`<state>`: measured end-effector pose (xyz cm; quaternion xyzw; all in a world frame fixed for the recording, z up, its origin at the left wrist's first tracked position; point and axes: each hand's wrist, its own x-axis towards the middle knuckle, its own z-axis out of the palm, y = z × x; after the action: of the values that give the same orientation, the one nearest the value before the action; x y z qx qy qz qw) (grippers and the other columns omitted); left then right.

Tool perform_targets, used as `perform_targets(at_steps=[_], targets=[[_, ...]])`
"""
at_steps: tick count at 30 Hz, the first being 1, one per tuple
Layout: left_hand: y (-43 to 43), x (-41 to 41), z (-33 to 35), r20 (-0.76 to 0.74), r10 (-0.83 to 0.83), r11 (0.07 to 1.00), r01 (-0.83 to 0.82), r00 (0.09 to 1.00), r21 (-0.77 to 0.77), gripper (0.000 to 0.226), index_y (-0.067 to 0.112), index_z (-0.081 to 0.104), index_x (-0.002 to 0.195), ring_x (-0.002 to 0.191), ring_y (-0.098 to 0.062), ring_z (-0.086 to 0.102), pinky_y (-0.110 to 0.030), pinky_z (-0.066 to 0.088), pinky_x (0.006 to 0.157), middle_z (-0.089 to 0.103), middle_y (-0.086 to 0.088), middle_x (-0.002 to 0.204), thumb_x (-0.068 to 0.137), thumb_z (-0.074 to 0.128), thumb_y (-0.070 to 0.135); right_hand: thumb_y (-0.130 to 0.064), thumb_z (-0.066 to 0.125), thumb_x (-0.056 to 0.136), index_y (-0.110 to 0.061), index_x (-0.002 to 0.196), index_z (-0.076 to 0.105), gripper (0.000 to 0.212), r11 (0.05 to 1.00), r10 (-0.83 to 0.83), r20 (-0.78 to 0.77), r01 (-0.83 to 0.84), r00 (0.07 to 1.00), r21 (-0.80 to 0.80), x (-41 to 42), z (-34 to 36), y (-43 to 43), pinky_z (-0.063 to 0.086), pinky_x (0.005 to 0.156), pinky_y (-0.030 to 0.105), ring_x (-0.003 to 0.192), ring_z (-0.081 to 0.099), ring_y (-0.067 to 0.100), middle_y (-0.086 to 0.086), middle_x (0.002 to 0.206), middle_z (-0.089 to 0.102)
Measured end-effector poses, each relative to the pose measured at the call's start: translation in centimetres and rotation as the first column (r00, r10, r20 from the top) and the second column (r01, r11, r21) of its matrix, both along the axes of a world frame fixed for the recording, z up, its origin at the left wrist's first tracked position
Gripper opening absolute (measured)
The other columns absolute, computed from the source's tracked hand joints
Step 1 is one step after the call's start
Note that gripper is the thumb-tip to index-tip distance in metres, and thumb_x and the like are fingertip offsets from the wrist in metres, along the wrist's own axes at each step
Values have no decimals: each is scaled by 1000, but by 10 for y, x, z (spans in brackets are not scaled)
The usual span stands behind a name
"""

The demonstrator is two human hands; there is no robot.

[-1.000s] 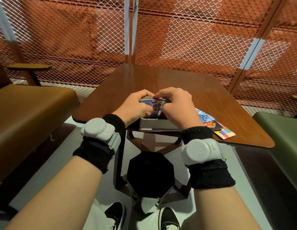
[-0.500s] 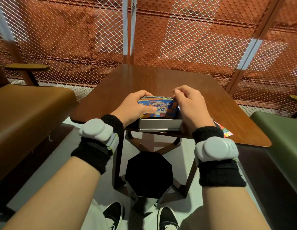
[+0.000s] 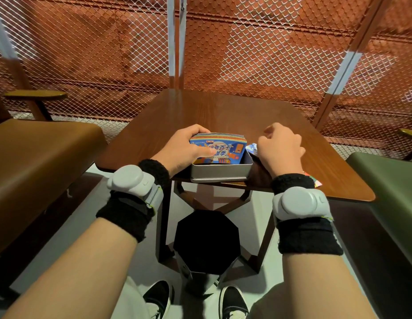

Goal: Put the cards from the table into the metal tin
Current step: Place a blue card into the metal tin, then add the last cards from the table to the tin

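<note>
Our right hand (image 3: pixel 279 148) has come off the stack (image 3: pixel 220 146) since half a second ago and swung out to the right of the tin (image 3: pixel 220 172), just right of frame centre. Its fingers are curled loosely over the loose cards (image 3: pixel 251 148) lying beside the tin's right wall; whether they have pinched a card yet we cannot tell, since the knuckles hide the tips. Our left hand (image 3: pixel 184 149) has stayed put, fingers wrapped round the stack's left end with the thumb pressed on its blue face, holding it tilted inside the tin (it is leaning, not lying flat). So the main stack is already in, and we judge the job has moved on to the leftovers: a few cards remain on the table (image 3: pixel 223 111), one bright corner (image 3: pixel 315 182) peeking out behind the right wrist, lower right of centre. Those come next
</note>
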<state>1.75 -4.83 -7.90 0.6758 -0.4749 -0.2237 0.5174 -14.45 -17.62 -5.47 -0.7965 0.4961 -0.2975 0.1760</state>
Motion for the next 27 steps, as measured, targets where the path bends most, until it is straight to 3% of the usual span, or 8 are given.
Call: perform_targets(at_steps=[4,9,13,16,20,23,27], targets=[[0,0,0,-4,0,1000,0,1000,3,38,15,58,119,97,-13,68,-19,58,72,66,2,110,85,75,16,-29,59,89,-12,105,60,23,982,-87,-152,110,985,153,-8,-12,-13,29,99,50,120,42,38,16,122,58],[-1,2,-2,-35,4,1000,-4,999,4,38,17,59,117,95,-14,70,-21,58,71,68,0,109,84,77,16,-59,70,79,-12,112,62,59,982,-80,-260,120,962,143,-11,-19,-23,34,101,52,122,43,37,15,126,54],[-2,2,-2,-40,1,1000,-1,999,1,37,17,59,115,96,-14,69,-22,58,73,68,0,109,83,78,16,-63,72,74,-13,115,59,66,986,-70,-256,106,964,128,-10,-22,-26,35,100,52,120,44,37,15,127,53],[-1,1,-1,-53,-8,1000,8,999,-4,36,18,58,114,93,-12,69,-20,58,71,67,3,106,84,77,14,-57,74,76,-13,121,52,67,990,-92,-133,105,987,92,-10,-22,-25,35,99,52,120,46,36,14,127,53],[0,0,0,-45,-7,1000,6,999,-8,34,19,58,112,90,-9,68,-17,57,68,66,7,102,84,76,14,-42,78,77,-17,113,42,57,998,-32,193,42,981,-51,-11,-13,-22,40,96,50,113,53,32,8,117,60],[0,0,0,-46,-8,1000,7,999,-7,35,17,58,114,92,-11,69,-17,57,68,67,5,104,84,76,14,-32,82,77,-10,115,40,61,993,115,492,-113,863,-34,-11,-2,-14,54,84,33,97,61,12,-2,105,55],[-1,0,0,-38,0,1000,0,999,-3,37,14,58,117,91,-10,68,-13,55,63,66,4,107,85,76,14,-29,80,79,-10,114,40,56,973,154,707,-229,690,12,-11,4,-7,57,73,19,89,65,-5,-1,110,59]])
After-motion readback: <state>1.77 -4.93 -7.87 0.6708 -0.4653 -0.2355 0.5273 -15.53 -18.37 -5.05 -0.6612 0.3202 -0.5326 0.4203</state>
